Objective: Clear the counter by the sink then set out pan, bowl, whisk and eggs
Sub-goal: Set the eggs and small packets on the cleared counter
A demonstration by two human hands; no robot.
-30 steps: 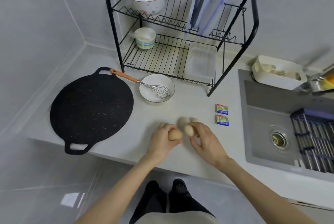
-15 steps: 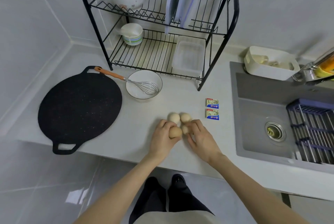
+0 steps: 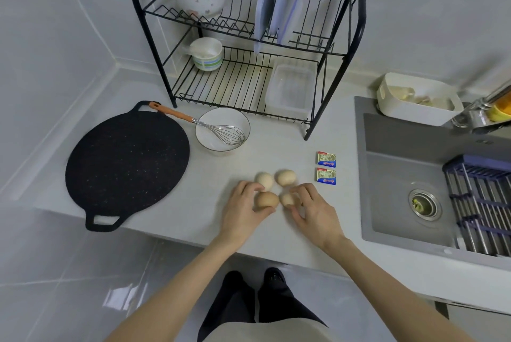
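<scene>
A black flat pan (image 3: 127, 164) with two loop handles lies at the left of the counter. Right of it stands a white bowl (image 3: 213, 142) with an orange-handled whisk (image 3: 221, 131) resting in it. Several eggs sit together near the front edge. Two pale eggs (image 3: 264, 180) (image 3: 286, 177) lie free at the back of the cluster. My left hand (image 3: 243, 211) is curled around a brown egg (image 3: 266, 199) that rests on the counter. My right hand (image 3: 315, 211) pinches a pale egg (image 3: 289, 199) between thumb and fingers, touching the brown one.
A black two-tier dish rack (image 3: 356, 26) at the back holds bowls, boards and a plastic box. Two small foil packets (image 3: 326, 160) lie right of the eggs. The grey sink (image 3: 392, 203) with a drying rack (image 3: 481, 203) is at the right, with a white tub (image 3: 387, 104) behind it.
Both hands have set their eggs down against the two pale eggs, forming one cluster. The fingers look looser than before. The pan, bowl and whisk have not moved.
</scene>
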